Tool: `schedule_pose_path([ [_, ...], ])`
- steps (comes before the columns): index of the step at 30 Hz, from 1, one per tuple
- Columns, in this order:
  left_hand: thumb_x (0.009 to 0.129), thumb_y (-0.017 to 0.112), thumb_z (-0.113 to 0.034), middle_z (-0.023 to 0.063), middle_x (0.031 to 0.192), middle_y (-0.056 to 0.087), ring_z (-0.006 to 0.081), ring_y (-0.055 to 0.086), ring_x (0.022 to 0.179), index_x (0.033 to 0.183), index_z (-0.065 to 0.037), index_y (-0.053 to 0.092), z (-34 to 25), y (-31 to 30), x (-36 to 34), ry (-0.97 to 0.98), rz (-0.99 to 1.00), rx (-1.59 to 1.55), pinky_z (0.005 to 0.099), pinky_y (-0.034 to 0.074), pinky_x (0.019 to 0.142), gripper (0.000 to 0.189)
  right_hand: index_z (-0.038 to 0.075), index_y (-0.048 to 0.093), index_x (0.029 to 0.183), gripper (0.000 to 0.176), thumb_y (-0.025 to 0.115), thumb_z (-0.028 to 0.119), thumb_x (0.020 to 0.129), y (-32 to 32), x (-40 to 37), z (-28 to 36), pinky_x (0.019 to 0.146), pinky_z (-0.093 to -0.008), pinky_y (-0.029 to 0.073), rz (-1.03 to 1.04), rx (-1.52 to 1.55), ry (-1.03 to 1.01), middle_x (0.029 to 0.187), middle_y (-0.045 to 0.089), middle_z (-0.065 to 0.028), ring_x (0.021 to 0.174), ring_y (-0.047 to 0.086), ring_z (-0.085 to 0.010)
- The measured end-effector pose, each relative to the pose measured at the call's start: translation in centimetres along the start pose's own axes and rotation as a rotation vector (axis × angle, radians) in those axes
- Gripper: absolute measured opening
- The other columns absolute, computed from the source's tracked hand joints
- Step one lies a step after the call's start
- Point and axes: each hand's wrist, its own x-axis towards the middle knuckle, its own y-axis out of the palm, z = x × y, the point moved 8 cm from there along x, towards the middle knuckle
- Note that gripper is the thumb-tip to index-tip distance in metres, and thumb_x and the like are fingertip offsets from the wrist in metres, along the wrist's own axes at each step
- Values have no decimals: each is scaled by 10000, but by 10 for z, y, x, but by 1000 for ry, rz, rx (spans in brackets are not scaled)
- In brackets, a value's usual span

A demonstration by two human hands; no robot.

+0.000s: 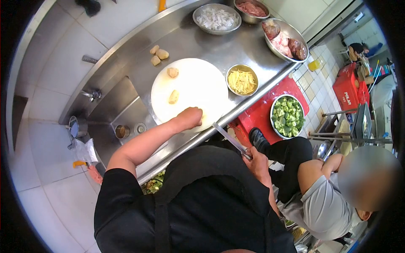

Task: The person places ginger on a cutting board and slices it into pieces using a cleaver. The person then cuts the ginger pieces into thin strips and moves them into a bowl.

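Observation:
My left hand (189, 118) is closed over the near edge of the round white cutting board (198, 80), its fingers around something pale that is mostly hidden. In my right hand (256, 163) is the handle of a knife (230, 138), whose blade points toward the board's near edge. Two pieces of what looks like peeled ginger, one farther back (172, 72) and one nearer (173, 97), lie on the board. Several more pieces (162, 54) rest on the steel counter behind it. A metal bowl of thin yellow strips (241, 81) stands right of the board.
Bowls of white slices (217, 19), raw meat (252, 9) and bagged meat (287, 42) line the back. A sink (120, 109) is at the left. Green pieces fill a bowl (287, 117) on a red surface. A person in grey (333, 206) sits at the right.

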Motion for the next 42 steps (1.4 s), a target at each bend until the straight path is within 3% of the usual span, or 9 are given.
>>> schedule_pose_path([
  [6,881,768,-266,214,845,752,330,744,771,920,20,718,-25,-93,50,-82,-182,-380,447,579,755,293,55,662,987,231,823,175,871,-15,9,-9,708,-451,572,-22,-1,-4,823,739,-184,803,755,-395],
  [8,877,745,-266,246,885,743,398,734,824,926,20,706,-63,-134,76,41,-328,-330,479,567,767,293,40,660,952,231,832,164,861,-22,16,-10,677,-424,568,-42,-5,-27,790,732,-180,766,754,-388],
  [12,881,759,-268,287,991,735,465,715,922,1003,10,727,-100,-131,160,198,-382,-177,527,568,851,305,60,667,1025,259,814,220,883,-27,31,-16,749,-474,588,27,-65,23,883,769,-175,861,765,-394],
  [14,896,791,-279,297,1034,735,461,718,937,1082,6,751,-101,-101,195,178,-130,-106,521,568,875,342,60,667,1024,265,815,228,884,-28,36,-13,749,-474,589,13,-79,-2,893,773,-175,867,766,-395],
  [17,903,816,-297,260,1027,759,417,737,940,1079,-16,780,-86,-105,211,170,-264,-62,499,569,877,334,59,666,1024,271,825,226,880,-30,39,-14,746,-468,591,6,-79,7,907,777,-176,867,766,-396],
  [22,919,782,-261,166,913,784,321,755,841,940,-51,798,-50,-151,144,90,-352,-225,443,576,787,211,50,653,982,257,843,190,877,-26,35,-21,696,-453,577,-38,19,46,807,734,-166,774,754,-381],
  [30,836,740,-161,199,817,743,368,730,784,816,-57,768,5,-32,4,-140,87,-35,458,565,745,110,44,639,961,249,835,176,882,-26,47,-18,675,-427,562,-50,75,26,781,714,-168,752,746,-371],
  [40,816,732,-146,195,801,745,351,728,768,798,-29,737,-7,-41,-5,-219,6,-48,432,570,727,118,56,648,995,263,828,217,889,-13,55,-3,708,-465,567,0,81,-29,830,735,-185,810,749,-401],
  [42,791,745,-181,217,811,743,370,737,760,805,7,718,-13,-92,11,-237,-235,-352,453,586,739,190,57,646,991,267,833,216,886,-12,46,-7,706,-465,568,10,70,5,833,734,-190,810,746,-410],
])
